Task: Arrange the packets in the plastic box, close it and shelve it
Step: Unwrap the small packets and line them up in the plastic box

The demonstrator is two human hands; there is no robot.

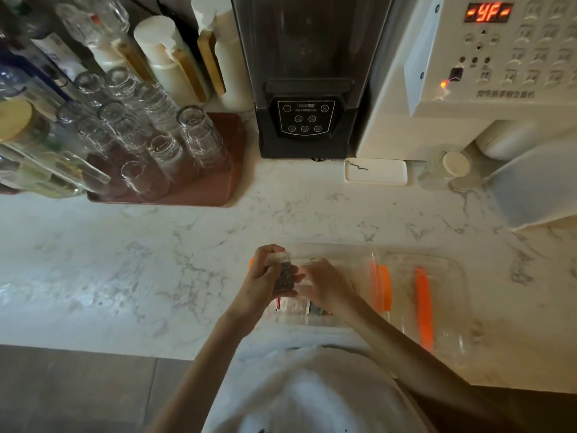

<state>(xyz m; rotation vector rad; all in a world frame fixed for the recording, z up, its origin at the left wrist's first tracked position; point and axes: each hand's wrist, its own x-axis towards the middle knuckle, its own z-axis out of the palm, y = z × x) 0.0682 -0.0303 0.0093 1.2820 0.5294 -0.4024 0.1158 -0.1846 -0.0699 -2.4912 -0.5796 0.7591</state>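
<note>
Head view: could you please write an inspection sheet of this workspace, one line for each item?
Surface: pale veined marble counter.
Job's things: clear box open near the front edge, packets inside; lid off, lying at its right.
Clutter: glasses on a brown tray, jugs, bottles, white dish, small jar.
Grips: left hand holds a stack of packets over the box; right hand reaches toward it, grip unclear.
Cables: nothing seen plainly.
Surroundings: black machine, white machine with a lit red display, dark floor.
</note>
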